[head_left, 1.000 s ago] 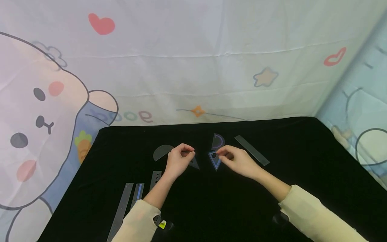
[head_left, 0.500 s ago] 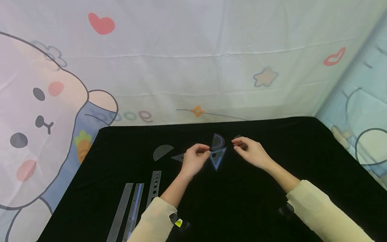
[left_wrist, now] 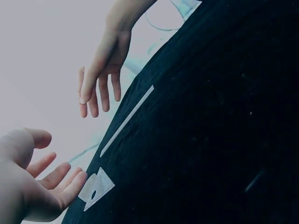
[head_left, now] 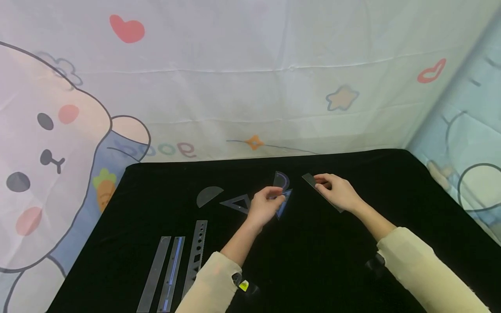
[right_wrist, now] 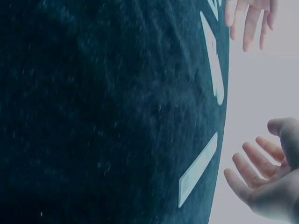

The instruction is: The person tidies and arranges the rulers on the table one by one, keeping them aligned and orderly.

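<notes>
My left hand [head_left: 266, 206] hovers with relaxed fingers over a blue-edged set square [head_left: 285, 203], hiding part of it in the head view. Just behind that lies a small protractor [head_left: 280, 178] with a purple arc. Farther right, my right hand [head_left: 339, 192] hangs above a clear straight ruler [head_left: 308, 179] and covers some of it. Both wrist views show gaps between the hands and the black cloth; the left hand [left_wrist: 37, 186] and right hand [right_wrist: 271, 179] hold nothing, fingers spread and loosely bent.
Left of my left hand lie a clear set square [head_left: 228, 203] and a plain half-round protractor [head_left: 209, 197]. Nearer, on the left, are a plain ruler [head_left: 154, 274], a blue-striped ruler [head_left: 171, 274] and a ruler with holes [head_left: 200, 232]. A printed curtain [head_left: 235, 87] hangs behind the black cloth [head_left: 313, 269].
Both hands have moved to the right. The left passed from the clear set square to above the blue-edged one; the right passed from the blue-edged set square to the straight ruler.
</notes>
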{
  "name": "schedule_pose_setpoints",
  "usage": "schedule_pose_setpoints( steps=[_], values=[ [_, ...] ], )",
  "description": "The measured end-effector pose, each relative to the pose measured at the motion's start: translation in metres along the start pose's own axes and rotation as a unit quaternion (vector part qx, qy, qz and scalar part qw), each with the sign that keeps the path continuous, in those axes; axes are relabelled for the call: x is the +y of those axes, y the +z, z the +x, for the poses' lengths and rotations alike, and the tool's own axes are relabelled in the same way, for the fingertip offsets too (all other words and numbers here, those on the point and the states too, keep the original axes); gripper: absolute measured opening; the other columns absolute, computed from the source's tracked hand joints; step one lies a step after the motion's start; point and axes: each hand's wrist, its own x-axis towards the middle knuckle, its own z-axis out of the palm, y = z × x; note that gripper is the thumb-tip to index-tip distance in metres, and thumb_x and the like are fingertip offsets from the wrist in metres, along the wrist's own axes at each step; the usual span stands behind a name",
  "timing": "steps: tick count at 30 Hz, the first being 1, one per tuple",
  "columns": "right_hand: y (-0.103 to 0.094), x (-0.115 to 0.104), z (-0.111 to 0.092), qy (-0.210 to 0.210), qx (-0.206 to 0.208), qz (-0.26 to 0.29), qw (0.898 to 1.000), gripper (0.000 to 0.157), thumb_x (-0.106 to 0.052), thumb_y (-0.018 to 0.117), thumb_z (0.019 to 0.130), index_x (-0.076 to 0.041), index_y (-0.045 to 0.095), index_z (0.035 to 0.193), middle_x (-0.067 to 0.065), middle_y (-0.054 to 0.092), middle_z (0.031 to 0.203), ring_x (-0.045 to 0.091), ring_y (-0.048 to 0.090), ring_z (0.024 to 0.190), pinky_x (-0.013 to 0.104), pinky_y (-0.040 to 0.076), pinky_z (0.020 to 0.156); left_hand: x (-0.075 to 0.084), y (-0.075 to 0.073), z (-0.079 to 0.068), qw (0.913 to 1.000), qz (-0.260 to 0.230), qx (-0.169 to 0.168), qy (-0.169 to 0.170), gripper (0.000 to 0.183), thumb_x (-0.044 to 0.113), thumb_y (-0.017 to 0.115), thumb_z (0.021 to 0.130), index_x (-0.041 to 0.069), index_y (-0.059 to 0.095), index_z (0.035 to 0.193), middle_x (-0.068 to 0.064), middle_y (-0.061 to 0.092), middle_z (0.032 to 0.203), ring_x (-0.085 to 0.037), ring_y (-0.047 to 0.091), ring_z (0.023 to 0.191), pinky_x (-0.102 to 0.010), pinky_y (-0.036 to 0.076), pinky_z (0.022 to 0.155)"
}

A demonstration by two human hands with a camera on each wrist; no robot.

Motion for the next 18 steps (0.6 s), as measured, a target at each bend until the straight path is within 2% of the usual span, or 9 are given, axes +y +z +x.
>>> schedule_pose_setpoints(
  steps=[5,11,18],
  values=[
    [-0.005,0.011,0.0,0.021,-0.008,-0.01,1.0,0.038,-0.019,0.048,0.095,0.001,0.05,0.127,0.021,0.057,0.118,0.033,0.059,0.101,0.049,0.05,0.084,-0.002,0.006,0.003,0.9996,-0.009,-0.021,-0.015,0.036,0.026,0.059,0.088,0.015,0.055,0.122,-0.001,0.058,0.117,-0.018,0.058,0.101,-0.032,0.051,0.086],
    [-0.008,0.019,-0.001,0.038,-0.009,-0.014,0.999,0.04,-0.021,0.048,0.095,0.002,0.048,0.128,0.021,0.057,0.118,0.034,0.059,0.101,0.049,0.049,0.084,0.0,0.015,0.003,0.997,-0.064,-0.038,-0.021,0.035,0.02,0.059,0.089,0.008,0.055,0.122,-0.007,0.059,0.114,-0.022,0.06,0.101,-0.032,0.053,0.085],
    [-0.01,0.025,-0.004,0.057,-0.017,-0.02,0.998,0.04,-0.023,0.045,0.096,0.004,0.049,0.126,0.023,0.058,0.114,0.035,0.058,0.1,0.049,0.049,0.08,-0.002,0.024,0.007,0.9887,-0.128,-0.042,-0.066,0.037,0.02,0.059,0.089,0.007,0.053,0.123,-0.008,0.059,0.113,-0.025,0.059,0.105,-0.034,0.053,0.087]
  ],
)
